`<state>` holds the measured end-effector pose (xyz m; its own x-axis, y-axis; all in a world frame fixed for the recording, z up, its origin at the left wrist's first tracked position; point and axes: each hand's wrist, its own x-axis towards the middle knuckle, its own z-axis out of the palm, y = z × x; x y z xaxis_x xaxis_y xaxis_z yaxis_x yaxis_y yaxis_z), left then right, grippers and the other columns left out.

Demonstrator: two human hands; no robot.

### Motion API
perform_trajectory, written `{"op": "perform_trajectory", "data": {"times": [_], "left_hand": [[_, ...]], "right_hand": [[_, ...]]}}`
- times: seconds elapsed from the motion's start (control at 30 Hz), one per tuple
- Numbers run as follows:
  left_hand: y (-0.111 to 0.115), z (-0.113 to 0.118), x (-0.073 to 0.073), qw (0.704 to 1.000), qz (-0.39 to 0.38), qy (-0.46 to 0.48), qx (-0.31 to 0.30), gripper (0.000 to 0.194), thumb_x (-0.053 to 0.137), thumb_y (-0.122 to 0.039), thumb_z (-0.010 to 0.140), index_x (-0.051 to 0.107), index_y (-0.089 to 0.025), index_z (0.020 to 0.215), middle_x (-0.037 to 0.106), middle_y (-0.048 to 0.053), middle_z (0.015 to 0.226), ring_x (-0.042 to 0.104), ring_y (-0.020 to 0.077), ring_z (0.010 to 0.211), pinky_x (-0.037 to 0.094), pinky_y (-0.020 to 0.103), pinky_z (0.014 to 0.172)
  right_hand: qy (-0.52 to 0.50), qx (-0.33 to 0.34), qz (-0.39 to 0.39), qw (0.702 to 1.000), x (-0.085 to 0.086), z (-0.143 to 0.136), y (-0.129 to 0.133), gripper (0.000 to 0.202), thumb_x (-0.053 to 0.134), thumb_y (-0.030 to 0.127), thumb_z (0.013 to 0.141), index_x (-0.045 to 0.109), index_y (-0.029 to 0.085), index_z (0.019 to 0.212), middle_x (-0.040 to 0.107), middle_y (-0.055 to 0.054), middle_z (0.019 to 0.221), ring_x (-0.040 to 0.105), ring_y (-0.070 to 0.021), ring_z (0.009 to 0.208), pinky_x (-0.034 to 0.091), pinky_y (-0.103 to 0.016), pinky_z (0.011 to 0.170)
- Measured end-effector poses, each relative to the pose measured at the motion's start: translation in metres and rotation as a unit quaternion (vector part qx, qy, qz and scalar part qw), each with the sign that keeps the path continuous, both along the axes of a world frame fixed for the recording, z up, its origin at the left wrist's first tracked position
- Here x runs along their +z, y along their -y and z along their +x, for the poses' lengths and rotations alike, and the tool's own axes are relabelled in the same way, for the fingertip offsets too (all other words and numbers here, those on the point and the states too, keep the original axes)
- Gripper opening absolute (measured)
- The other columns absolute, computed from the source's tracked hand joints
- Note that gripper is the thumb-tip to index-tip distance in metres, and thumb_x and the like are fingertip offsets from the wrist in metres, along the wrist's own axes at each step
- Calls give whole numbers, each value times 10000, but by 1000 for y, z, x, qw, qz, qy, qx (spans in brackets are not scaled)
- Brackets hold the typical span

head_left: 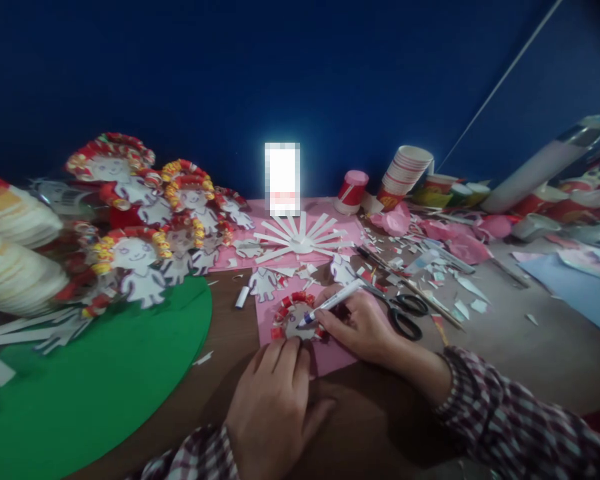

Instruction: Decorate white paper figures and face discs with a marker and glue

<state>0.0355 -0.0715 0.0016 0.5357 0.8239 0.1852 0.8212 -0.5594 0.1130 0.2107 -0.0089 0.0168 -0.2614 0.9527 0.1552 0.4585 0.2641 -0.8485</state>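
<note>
Tabletop [230,323]: scissors [394,306], scraps [479,306] near right hand [364,327].

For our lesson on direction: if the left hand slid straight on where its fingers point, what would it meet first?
Most likely the pale disc ringed with red curls, just beyond the left hand; whether they touch is unclear.

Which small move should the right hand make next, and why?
Probably one short stroke: the right hand holds the uncapped marker with its tip at the red-edged paper piece, whose near edge the left hand touches.
</note>
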Motion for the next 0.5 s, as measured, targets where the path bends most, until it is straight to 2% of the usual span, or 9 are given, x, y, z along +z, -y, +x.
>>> {"op": "perform_trajectory", "data": {"times": [0.33,0.5], "left_hand": [[1,-1,-4,999,41,2,6,510,609,-508,768,654,-95,1066,649,154,1085,577,318,988,511,451,801],[2,0,-5,999,54,-2,0,513,543,-520,812,651,-91,1072,645,161,1089,574,320,990,509,457,800]], "right_hand": [[10,11,-1,1000,3,2,-1,127,552,260,851,613,179,775,640,9,647,592,-107,579,469,-192,550],[7,11,-22,1000,6,1,-1,102,547,242,847,602,177,790,626,19,612,579,-101,543,461,-188,532]]}}
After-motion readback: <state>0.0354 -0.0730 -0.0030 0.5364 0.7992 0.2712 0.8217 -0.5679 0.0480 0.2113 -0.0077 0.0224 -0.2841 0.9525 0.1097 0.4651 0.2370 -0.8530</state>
